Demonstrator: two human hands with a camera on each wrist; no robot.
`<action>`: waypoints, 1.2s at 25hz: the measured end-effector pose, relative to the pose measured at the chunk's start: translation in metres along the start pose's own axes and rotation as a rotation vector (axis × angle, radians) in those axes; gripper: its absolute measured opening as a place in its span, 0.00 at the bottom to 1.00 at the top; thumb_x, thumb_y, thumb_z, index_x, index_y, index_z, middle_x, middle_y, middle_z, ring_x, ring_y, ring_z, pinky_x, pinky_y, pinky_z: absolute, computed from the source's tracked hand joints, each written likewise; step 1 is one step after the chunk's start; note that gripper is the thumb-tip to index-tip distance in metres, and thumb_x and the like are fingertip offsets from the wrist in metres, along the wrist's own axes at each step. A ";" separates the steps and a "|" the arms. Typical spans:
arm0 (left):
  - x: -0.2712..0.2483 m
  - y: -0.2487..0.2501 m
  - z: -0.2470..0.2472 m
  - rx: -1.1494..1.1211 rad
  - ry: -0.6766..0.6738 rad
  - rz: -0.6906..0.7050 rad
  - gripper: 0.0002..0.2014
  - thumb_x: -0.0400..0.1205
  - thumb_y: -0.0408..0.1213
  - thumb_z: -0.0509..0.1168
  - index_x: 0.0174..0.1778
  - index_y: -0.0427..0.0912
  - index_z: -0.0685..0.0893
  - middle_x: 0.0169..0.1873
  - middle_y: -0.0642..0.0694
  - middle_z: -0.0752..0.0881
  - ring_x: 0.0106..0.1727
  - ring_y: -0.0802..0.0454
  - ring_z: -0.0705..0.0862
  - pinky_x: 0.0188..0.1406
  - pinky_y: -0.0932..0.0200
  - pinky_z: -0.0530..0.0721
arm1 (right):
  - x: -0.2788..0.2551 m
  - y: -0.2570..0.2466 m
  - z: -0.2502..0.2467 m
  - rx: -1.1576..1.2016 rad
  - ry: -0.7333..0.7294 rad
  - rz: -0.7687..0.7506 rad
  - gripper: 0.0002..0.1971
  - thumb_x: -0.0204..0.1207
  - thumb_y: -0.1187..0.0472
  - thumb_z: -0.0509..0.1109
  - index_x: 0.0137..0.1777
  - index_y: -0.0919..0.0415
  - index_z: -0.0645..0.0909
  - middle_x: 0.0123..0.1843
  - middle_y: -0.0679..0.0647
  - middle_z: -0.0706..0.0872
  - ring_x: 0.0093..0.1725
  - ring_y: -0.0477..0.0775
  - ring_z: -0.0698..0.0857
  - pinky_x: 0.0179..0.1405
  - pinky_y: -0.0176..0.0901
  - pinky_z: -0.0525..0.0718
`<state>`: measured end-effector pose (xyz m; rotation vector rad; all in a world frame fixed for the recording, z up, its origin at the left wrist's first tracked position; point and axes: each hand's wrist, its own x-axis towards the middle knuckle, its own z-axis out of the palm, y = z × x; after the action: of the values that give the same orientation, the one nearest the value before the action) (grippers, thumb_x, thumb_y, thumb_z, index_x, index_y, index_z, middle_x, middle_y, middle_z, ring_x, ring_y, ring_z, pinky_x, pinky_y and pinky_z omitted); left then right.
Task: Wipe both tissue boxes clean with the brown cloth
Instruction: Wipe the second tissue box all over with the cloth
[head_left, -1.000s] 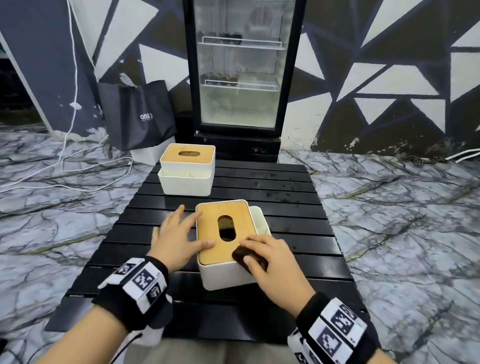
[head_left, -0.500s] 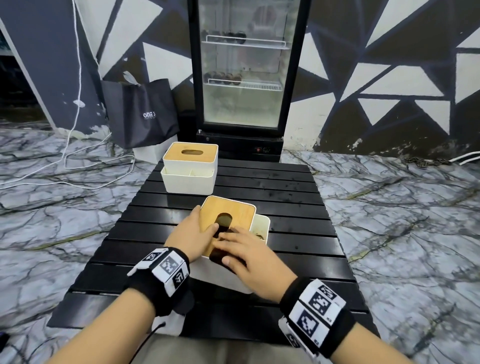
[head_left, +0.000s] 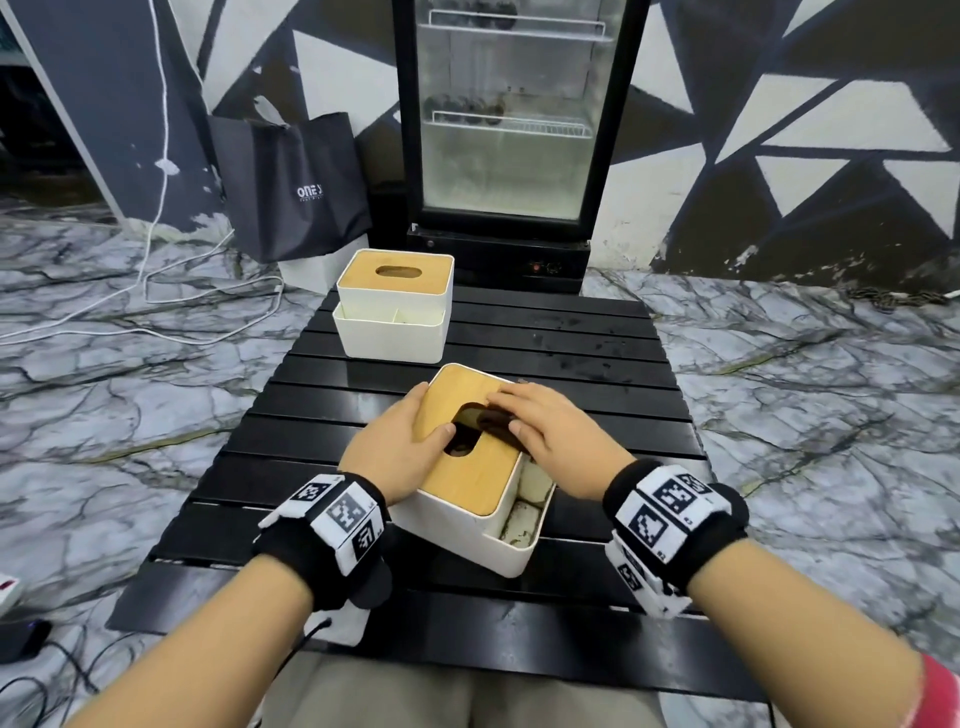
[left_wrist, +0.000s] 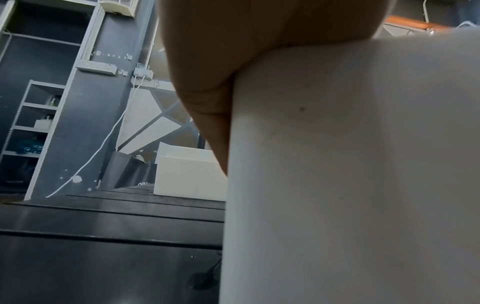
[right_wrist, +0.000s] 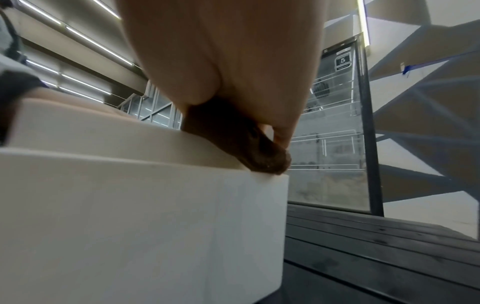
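The near tissue box (head_left: 467, 535), white with a bamboo lid, sits at an angle in the middle of the black slatted table (head_left: 571, 374). My left hand (head_left: 400, 447) grips its left side, with the thumb on the lid at the slot. In the left wrist view the left hand (left_wrist: 207, 61) lies against the box's white wall (left_wrist: 350, 164). My right hand (head_left: 556, 441) holds the bunched brown cloth (head_left: 493, 423) down on the lid beside the slot. From the right wrist, the cloth (right_wrist: 246, 144) bulges out under that hand (right_wrist: 221, 51) on the box's top edge (right_wrist: 130, 226). The second tissue box (head_left: 392, 332) stands untouched at the far left.
A glass-door fridge (head_left: 509, 130) stands just behind the table and a black paper bag (head_left: 296, 182) to its left. White cables (head_left: 156, 291) trail over the marble floor on the left. The near box's side compartment (head_left: 519, 514) looks stained.
My right hand slid the cloth from the near end of the lid up to the slot. The box has turned at an angle. My left hand went from lying flat beside it to gripping its side.
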<state>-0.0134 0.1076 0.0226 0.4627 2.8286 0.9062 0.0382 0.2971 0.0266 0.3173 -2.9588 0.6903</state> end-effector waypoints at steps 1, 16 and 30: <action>0.000 0.000 0.000 0.000 0.006 -0.004 0.31 0.84 0.51 0.57 0.82 0.50 0.55 0.78 0.47 0.69 0.75 0.46 0.71 0.67 0.54 0.70 | 0.002 0.002 0.000 0.008 0.010 0.007 0.20 0.83 0.61 0.54 0.75 0.53 0.66 0.76 0.51 0.68 0.77 0.51 0.62 0.75 0.38 0.52; -0.001 -0.001 0.000 0.028 -0.025 0.013 0.31 0.84 0.51 0.56 0.82 0.50 0.54 0.79 0.48 0.67 0.76 0.47 0.70 0.69 0.54 0.69 | -0.030 -0.019 0.015 0.038 -0.014 -0.069 0.22 0.80 0.51 0.48 0.73 0.43 0.67 0.76 0.43 0.69 0.77 0.46 0.63 0.76 0.51 0.62; -0.001 -0.003 0.000 0.106 -0.018 0.069 0.34 0.83 0.58 0.53 0.82 0.47 0.55 0.80 0.48 0.63 0.77 0.47 0.67 0.73 0.50 0.68 | -0.001 -0.005 0.000 0.128 0.072 0.122 0.19 0.82 0.62 0.55 0.71 0.49 0.71 0.74 0.46 0.71 0.72 0.55 0.65 0.74 0.42 0.56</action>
<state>-0.0129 0.1046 0.0211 0.5819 2.8707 0.7619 0.0400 0.2925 0.0285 0.1187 -2.8904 0.8887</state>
